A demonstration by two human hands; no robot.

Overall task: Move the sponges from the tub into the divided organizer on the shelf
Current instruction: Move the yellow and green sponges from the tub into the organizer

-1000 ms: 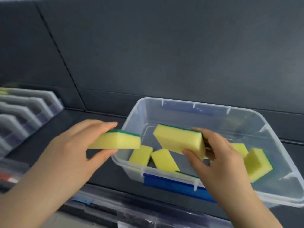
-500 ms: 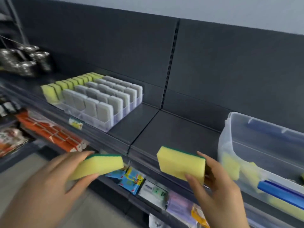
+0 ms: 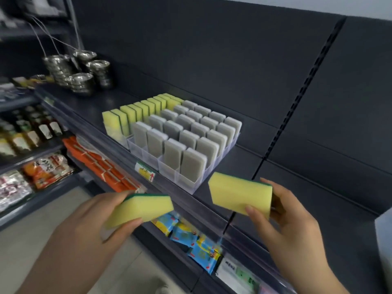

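Shelf (image 3: 239,164) is bearing the divided organizer (image 3: 191,183) at eleven o'clock; left hand (image 3: 84,230) and right hand (image 3: 294,223), each gripping a sponge (image 3: 140,210), should be upending it

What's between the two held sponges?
Head view: only the shelf's clear front rail crosses the gap between the left-hand sponge and the right-hand sponge, with the near corner of the organizer just above it.

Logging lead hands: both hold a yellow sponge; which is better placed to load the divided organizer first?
Probably right: the right hand holds its yellow green-backed sponge at the dark shelf, near the clear divided organizer's front corner; the left hand holds its sponge below the shelf edge.
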